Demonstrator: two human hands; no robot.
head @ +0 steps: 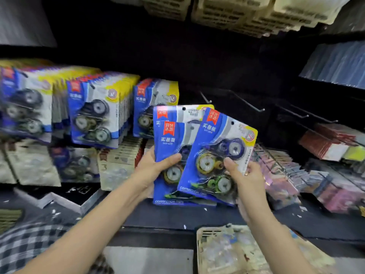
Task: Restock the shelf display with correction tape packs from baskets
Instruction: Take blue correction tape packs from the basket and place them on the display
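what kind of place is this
Most likely a stationery shop aisle: rows of correction tape packs hang on display, bare peg hooks wait beside them, and a stock basket sits below.

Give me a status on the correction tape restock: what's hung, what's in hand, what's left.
Done: two hooks at left look packed with hung packs, and a third hook holds some. In hand: the left hand holds a small stack of packs, and the right hand has its grip on the front pack. Left: bare hooks at right still need filling; the basket below appears to hold more stock, too blurred to count.
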